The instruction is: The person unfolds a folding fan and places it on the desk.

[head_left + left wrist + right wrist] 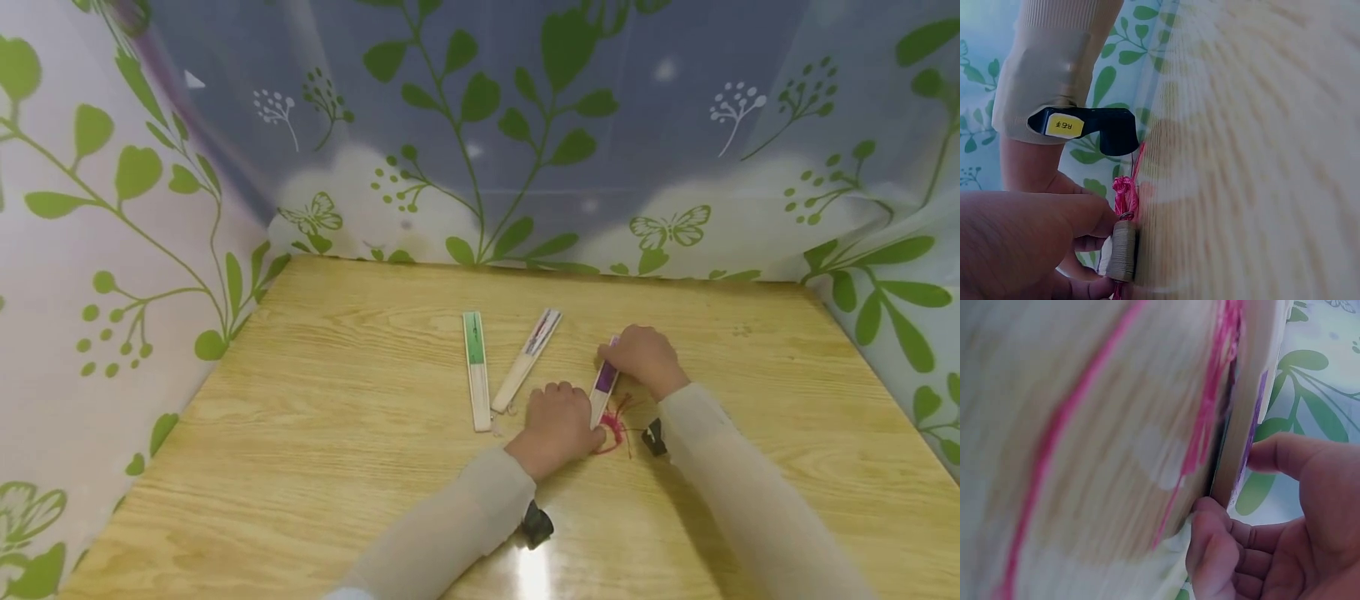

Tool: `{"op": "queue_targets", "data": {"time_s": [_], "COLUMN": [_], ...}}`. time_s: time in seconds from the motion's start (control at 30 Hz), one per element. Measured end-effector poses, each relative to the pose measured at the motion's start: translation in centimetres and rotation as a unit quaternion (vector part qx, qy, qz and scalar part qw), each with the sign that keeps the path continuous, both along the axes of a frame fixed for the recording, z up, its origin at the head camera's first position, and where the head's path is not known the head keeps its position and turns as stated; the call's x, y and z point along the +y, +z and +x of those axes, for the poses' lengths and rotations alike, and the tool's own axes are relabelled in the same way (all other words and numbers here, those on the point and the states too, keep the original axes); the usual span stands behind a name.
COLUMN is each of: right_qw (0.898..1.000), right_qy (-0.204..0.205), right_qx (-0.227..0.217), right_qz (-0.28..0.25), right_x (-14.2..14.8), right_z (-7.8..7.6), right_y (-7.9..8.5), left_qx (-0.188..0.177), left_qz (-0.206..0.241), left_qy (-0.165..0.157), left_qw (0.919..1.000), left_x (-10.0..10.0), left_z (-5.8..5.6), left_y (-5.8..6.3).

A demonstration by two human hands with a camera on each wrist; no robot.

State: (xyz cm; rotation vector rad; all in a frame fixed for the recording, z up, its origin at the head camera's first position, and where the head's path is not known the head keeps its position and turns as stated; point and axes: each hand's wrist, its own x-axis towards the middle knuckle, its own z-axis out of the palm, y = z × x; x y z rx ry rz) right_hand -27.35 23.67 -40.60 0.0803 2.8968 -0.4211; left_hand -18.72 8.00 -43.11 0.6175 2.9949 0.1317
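Observation:
A folded hand fan with a purple cover (606,380) lies slanted on the right half of the table. My left hand (557,423) pinches its near end, where the fan's ribs (1124,251) show stacked edge-on in the left wrist view. At the far end my right hand (643,358) grips the fan between thumb and fingers, as the right wrist view shows on the fan's side (1242,434). A pink tassel (615,429) hangs off the near end and spreads over the tabletop.
Left of my hands lie a folded fan with a green cover (476,358) and a folded fan with a whitish patterned cover (528,354), their near ends close together. The wooden table (300,400) meets a leaf-printed curtain (480,192) at the back and sides.

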Motion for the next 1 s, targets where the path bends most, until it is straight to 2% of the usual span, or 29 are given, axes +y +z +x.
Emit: {"op": "queue_targets", "data": {"time_s": [0.23,0.3,0.4,0.47,0.53,0.63,0.83,1.0], "right_qw": [1.000,1.000,0.999,0.999,0.998,0.997,0.987,0.979], "right_qy": [-0.005,-0.007,-0.011,-0.010,-0.013,-0.018,-0.038,-0.044], "right_qx": [0.015,0.022,0.035,0.041,0.045,0.048,0.052,0.072], "right_qz": [-0.015,-0.018,-0.021,-0.024,-0.032,-0.058,-0.144,-0.186], "right_x": [-0.4,-0.5,-0.7,-0.8,-0.9,-1.1,-1.6,-1.8], "right_z": [0.5,0.6,0.7,0.7,0.8,0.9,0.9,1.1], "right_y": [0.2,0.5,0.9,1.1,1.4,1.6,2.0,2.4], "left_qx": [0.000,-0.008,-0.037,-0.067,-0.103,-0.138,-0.168,-0.194], "left_qz": [0.014,0.037,0.099,0.150,0.200,0.251,0.305,0.348], "left_qy": [0.001,0.007,0.017,0.021,0.024,0.030,0.030,0.030], "left_qw": [0.9999,0.9993,0.9943,0.9862,0.9741,0.9575,0.9367,0.9169], "left_x": [0.0,-0.1,-0.2,-0.4,-0.6,-0.9,-1.5,-1.9], "left_z": [0.0,-0.1,-0.5,-0.8,-1.0,-1.1,-1.1,-1.0], "left_y": [0.1,0.1,0.1,0.1,0.2,0.4,0.7,1.0]}}
